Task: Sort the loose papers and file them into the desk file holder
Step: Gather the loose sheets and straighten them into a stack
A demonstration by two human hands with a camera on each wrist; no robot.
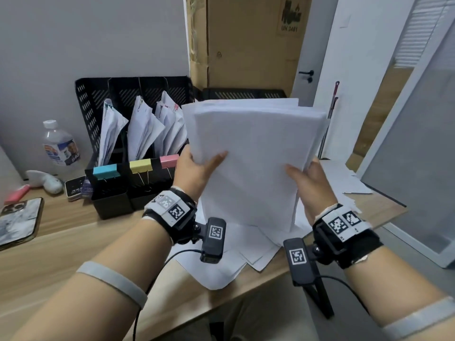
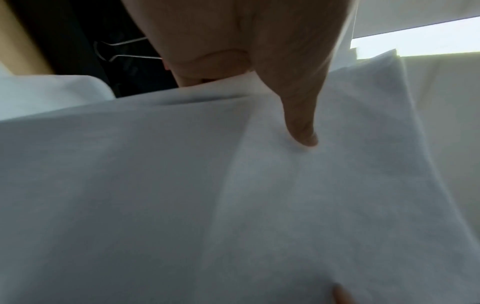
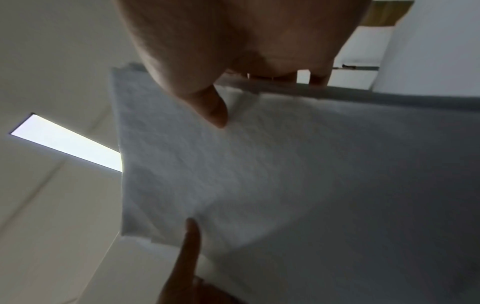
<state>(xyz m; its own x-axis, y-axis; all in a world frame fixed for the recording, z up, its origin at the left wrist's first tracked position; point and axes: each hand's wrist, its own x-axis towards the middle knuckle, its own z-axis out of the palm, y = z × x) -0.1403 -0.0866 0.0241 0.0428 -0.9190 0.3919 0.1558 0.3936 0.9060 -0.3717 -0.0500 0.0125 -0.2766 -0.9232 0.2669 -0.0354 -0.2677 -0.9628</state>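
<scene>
From the head view, a thick stack of white papers [image 1: 253,163] stands upright, its lower edge down on the loose sheets [image 1: 236,252] spread on the wooden desk [image 1: 73,244], just to the right of the black mesh file holder [image 1: 98,99]. The stack's sheets are blank on the facing side and not quite squared, with staggered edges showing along the top. The left hand [image 1: 197,168] clamps the stack's left edge, thumb across the front and fingers behind; the right hand [image 1: 310,183] clamps the right edge the same way. The file holder's three visible slots each hold leaning white papers, and clipped on its low front wall are a blue binder clip [image 1: 105,172], a yellow binder clip [image 1: 140,166] and a pink binder clip [image 1: 169,161] (one per slot, left to right). Left of the file holder stand a water bottle [image 1: 59,143] and a phone [image 1: 18,222] lying flat. In the left wrist view, the thumb presses flat on the sheet's pale grey face, dimpling it slightly, with wire clip handles [image 2: 124,51] on dark plastic beyond. In the right wrist view, the thumb lies on the front of the stack while fingertips [image 3: 318,79] curl over its far edge, whose layered thickness is plain.
</scene>
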